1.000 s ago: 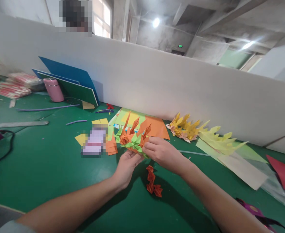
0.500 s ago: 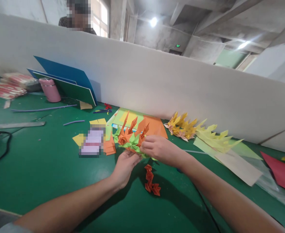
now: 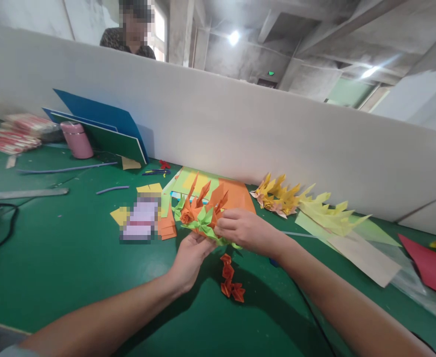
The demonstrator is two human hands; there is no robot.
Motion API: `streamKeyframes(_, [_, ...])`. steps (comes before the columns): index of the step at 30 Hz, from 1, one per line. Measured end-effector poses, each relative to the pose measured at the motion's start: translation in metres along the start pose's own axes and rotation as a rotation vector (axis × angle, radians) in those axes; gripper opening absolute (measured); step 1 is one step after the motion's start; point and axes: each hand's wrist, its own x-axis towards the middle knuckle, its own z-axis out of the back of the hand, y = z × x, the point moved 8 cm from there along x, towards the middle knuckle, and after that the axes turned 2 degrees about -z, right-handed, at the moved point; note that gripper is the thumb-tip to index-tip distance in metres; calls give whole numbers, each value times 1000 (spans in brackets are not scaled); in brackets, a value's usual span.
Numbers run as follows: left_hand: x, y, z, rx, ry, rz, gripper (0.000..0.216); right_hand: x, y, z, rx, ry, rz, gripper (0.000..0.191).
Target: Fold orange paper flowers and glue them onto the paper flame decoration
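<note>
An orange paper crown [image 3: 199,201] with tall points, folded roses and green paper flowers is held above the green table. My left hand [image 3: 192,260] grips its lower edge from below, thumb and fingers closed. At its right side my right hand [image 3: 242,228] has its fingers curled and pressed against the crown; what lies inside them is hidden. Several small orange folded paper flowers [image 3: 228,272] lie on the table just below the hands.
Behind the crown lie sheets of coloured paper [image 3: 238,191]. A phone [image 3: 141,218] lies left, a pink flask [image 3: 77,140] farther left. A yellow crown [image 3: 277,196] and pale yellow crown [image 3: 329,210] stand right. Beyond the white partition [image 3: 218,119] is a person [image 3: 129,42].
Both hands and the crown hold almost the same place. The person behind the partition has shifted slightly to the right in view.
</note>
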Motion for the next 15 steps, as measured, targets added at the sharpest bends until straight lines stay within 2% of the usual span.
streamKeyframes(7, [4,8,2,-97,-28,64,15,0,-5,3,4,-100,-92,30])
streamKeyframes(10, [4,6,-1,-130,-19,57,20,-13,-12,19,59,-241,-271,28])
streamKeyframes(13, [3,5,-1,-124,2,55,24,-38,-13,38,67,-467,-472,18])
streamKeyframes(15, [3,5,0,-112,9,52,24,-57,-9,41,56,-565,-613,13])
